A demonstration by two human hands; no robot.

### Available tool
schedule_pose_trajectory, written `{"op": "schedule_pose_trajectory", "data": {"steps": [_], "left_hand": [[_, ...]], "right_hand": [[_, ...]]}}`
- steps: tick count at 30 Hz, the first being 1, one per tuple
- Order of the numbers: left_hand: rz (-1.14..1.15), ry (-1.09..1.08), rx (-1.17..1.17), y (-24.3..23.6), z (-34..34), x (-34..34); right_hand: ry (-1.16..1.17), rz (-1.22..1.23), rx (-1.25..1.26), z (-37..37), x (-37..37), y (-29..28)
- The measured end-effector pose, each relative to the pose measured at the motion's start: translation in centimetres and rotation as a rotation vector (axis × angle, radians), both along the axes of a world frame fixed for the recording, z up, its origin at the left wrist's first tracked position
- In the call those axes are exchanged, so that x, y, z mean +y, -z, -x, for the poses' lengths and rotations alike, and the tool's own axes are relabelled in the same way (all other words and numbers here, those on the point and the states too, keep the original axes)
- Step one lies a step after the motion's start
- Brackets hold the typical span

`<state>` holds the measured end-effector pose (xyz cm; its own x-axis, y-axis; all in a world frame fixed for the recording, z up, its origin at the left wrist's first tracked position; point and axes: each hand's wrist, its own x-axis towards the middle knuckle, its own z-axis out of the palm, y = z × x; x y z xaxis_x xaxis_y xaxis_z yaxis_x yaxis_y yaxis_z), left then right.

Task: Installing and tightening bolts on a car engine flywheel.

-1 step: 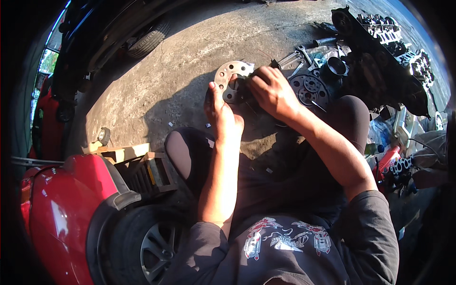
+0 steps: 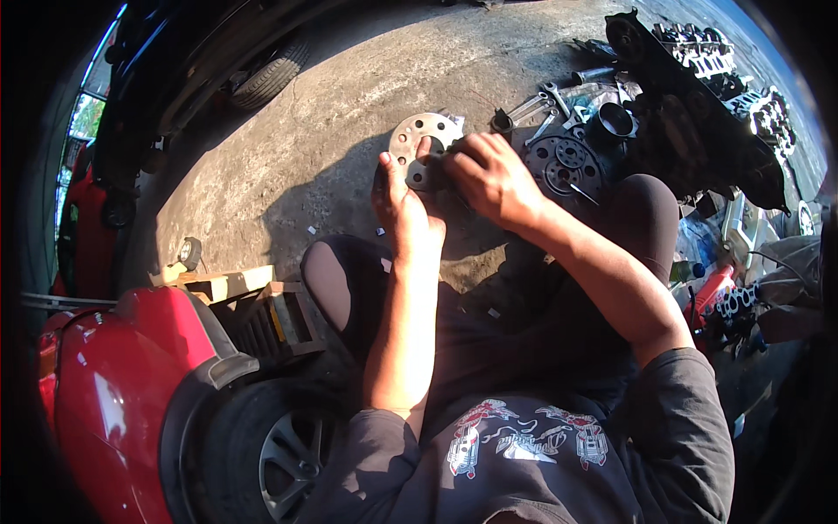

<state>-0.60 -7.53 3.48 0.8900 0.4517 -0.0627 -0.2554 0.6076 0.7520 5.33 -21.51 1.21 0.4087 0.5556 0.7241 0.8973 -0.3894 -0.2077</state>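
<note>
A flat, round metal plate [image 2: 406, 137] with a ring of holes and a large central opening is held up in front of my knees. My left hand [image 2: 414, 218] grips it from below, thumb on its near left side and a finger showing through the opening. At the plate's right side my right hand [image 2: 496, 185] is closed, its fingers bunched together. Whatever they pinch is dark and too hidden to name. The plate's right part lies in shadow behind those fingers.
To the right on the concrete lie several wrenches [image 2: 552, 103], a dark round plate with holes [image 2: 567, 166], a black cylindrical part [image 2: 614, 122] and a large dark engine part [image 2: 690, 131]. A red car body panel [image 2: 113, 384], a wheel [image 2: 284, 463] and a wooden crate [image 2: 288, 319] stand left.
Both hands and the metal plate have shifted slightly left. My right hand's fingers have come a little lower along the plate's right side.
</note>
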Motion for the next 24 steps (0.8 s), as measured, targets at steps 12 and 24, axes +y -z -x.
{"op": "schedule_pose_trajectory", "data": {"steps": [12,24], "left_hand": [[0.179,0.250,0.101,1.3,1.5,-0.5],[0.082,0.264,0.057,0.4,-6.9,-9.1]], "right_hand": [[-0.082,0.125,-0.155,1.9,-1.0,-1.7],[0.182,0.444,0.104,-14.7,-16.7,-8.1]]}}
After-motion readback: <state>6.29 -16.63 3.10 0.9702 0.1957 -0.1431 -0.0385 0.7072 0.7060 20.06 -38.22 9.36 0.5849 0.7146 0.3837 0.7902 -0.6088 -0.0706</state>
